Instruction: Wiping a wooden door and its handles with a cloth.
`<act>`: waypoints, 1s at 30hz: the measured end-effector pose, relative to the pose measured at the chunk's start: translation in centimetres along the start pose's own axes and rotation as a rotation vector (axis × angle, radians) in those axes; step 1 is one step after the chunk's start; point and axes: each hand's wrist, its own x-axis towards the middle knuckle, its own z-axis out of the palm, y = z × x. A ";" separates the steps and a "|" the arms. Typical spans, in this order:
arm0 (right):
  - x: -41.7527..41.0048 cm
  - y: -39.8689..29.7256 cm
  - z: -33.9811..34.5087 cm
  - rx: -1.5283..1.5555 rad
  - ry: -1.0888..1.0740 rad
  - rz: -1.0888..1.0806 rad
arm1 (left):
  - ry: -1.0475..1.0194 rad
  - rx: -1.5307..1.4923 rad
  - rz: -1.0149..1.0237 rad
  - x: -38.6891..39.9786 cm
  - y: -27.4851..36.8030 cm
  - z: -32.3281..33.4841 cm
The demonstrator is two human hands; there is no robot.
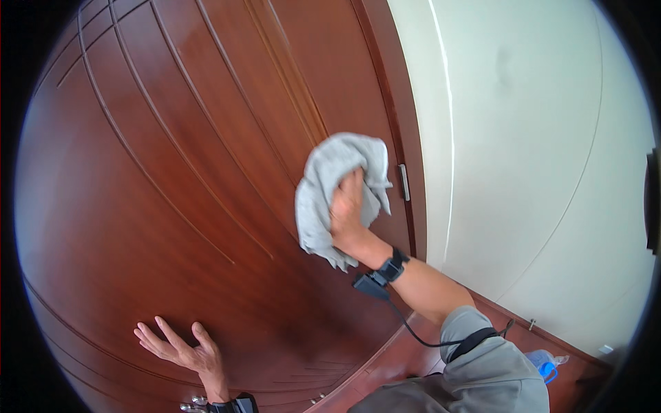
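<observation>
A light grey cloth (320, 201) lies spread against a reddish-brown wooden door (217, 206) near its hinge side. My right hand (348, 206) presses on the cloth, with part of the cloth bunched around the fingers. A black device is strapped to the right wrist, with a cable running up to the sleeve. At the lower left, my left hand (183, 348) is held with its fingers spread and nothing in it, at or close to the door's surface. A metal door handle (193, 405) shows beside the left wrist, at the bottom edge.
A metal hinge (404, 182) sits between door and wooden frame (413, 155). To the right is a pale wall (516, 155). On the reddish floor (516, 330) by the wall stands a clear plastic container with a blue cap (546, 368), near a small metal doorstop (532, 324).
</observation>
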 end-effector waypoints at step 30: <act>-25.9 -4.5 -7.7 -0.109 -0.187 0.378 | 0.034 -0.069 0.002 -3.8 -3.1 -0.8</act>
